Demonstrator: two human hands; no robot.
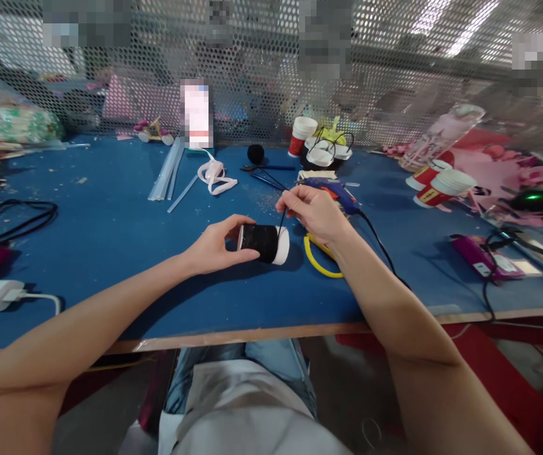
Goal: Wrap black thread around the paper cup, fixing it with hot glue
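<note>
Your lap, under pale cloth (233, 404), sits below the blue surface (110, 253). Your left hand (214, 246) curls fingers and thumb around a white paper cup wrapped in black (264, 243), lying on its side at mid-surface. Your right hand (312, 212) pinches a thin black strand (281, 222) just above the cup. Recommendation: brace the cup against rolling and hold the strand taut.

On table (110, 240) centre, cup (264, 243) on its side, left hand (214, 248) at its left end, right hand (314, 212) behind its right end, strand (281, 222) between, glue gun (336, 191) behind, paper cups (437, 186) far right.
</note>
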